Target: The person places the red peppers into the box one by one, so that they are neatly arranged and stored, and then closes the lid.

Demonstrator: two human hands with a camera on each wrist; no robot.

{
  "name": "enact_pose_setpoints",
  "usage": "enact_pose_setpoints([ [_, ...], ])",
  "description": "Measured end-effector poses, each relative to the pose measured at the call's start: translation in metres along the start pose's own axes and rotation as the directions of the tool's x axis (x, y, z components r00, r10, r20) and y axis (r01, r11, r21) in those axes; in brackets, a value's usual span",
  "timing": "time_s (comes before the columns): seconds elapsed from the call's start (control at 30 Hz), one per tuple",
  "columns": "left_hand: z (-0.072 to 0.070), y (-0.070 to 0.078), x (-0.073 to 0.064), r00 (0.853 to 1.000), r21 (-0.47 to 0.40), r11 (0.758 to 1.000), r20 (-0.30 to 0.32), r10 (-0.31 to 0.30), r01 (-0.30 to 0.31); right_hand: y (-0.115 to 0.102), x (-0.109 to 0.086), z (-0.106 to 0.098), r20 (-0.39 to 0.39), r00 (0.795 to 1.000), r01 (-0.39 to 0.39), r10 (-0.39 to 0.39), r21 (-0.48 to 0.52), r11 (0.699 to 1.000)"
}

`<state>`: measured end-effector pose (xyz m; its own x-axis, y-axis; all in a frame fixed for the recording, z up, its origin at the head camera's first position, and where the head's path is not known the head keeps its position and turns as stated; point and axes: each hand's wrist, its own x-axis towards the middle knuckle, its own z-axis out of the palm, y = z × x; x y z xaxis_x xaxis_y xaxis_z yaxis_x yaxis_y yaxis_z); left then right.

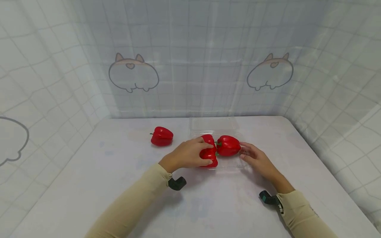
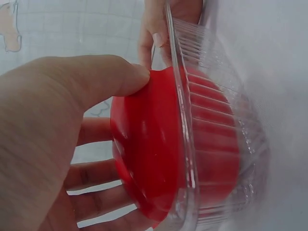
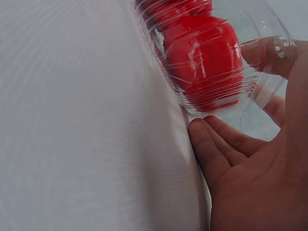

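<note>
My left hand (image 1: pixel 190 153) grips a red bell pepper (image 2: pixel 144 139), thumb on one side and fingers spread round the other. That pepper sits partly below the rim of a clear plastic container (image 1: pixel 230 163), at its left end. Beside it in the container lies a second red bell pepper (image 1: pixel 228 145), its green stem pointing left. At the container's right end, my right hand (image 1: pixel 258 162) holds the wall, with the thumb (image 3: pixel 264 55) up by the rim and the other fingers low on the outside, close to the table.
A third red bell pepper (image 1: pixel 162 136) lies on the white table (image 1: pixel 196 205), left of the container. The container's clear lid (image 1: pixel 213 124) lies folded back behind it. Pale grid-patterned curtains (image 1: pixel 190 66) enclose the table at the back and both sides.
</note>
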<state>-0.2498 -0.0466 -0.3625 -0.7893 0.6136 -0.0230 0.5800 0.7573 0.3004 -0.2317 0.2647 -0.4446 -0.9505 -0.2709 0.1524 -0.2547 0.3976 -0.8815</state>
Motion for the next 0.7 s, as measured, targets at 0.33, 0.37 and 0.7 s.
enact_pose_setpoints([
  [0.33,0.0047,-0.0045,-0.0019,1.0,-0.063,0.998,0.017,-0.012,0.013,0.0021,0.0007,0.0022,0.009,1.0,-0.005,0.005,-0.001,1.0],
  [0.37,0.0052,-0.005,-0.0017,1.0,-0.071,0.997,0.018,-0.009,0.01,0.0026,0.0007,0.0021,0.01,1.0,-0.004,0.004,-0.001,1.0],
  [0.7,0.0048,-0.0076,-0.0011,0.999,-0.099,0.994,0.011,0.047,-0.045,0.0024,0.0011,0.0009,-0.001,1.0,-0.017,0.017,-0.027,0.999],
])
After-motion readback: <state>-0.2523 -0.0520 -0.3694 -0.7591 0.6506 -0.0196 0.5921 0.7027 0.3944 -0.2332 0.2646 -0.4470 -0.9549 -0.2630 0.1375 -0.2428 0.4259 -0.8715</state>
